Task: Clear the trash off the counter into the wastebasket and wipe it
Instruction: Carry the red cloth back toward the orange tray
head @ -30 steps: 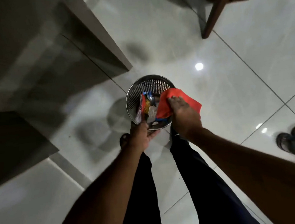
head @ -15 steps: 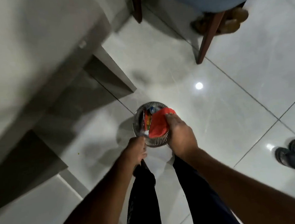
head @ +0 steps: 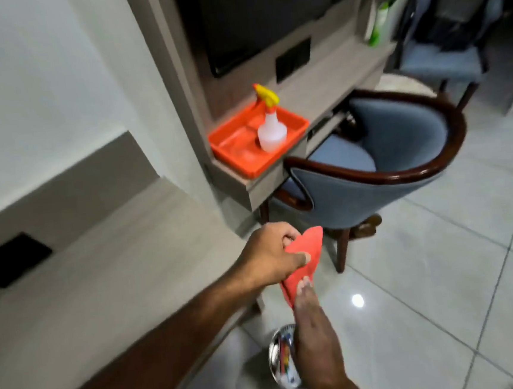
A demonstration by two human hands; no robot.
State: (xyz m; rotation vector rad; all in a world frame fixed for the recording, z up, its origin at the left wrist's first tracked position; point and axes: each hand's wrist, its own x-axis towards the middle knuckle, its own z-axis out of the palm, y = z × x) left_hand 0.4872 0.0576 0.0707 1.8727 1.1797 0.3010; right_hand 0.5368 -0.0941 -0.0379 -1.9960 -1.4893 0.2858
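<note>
I hold a red cloth (head: 306,252) with both hands, just off the front edge of the grey counter (head: 100,270). My left hand (head: 273,255) grips its upper part. My right hand (head: 316,341) pinches its lower end with the fingertips. Down on the floor, partly hidden behind my right hand, stands the metal mesh wastebasket (head: 280,356) with colourful wrappers inside it.
An orange tray (head: 235,148) with a yellow-topped spray bottle (head: 269,125) sits on the raised shelf ahead. A blue armchair with a dark wooden rim (head: 401,157) is pushed under that shelf. A second chair (head: 452,37) stands at the back right. Tiled floor stretches to the right.
My view has risen from the floor and wastebasket to the counter. Both hands came up away from the basket, and my left hand now grips the red cloth too.
</note>
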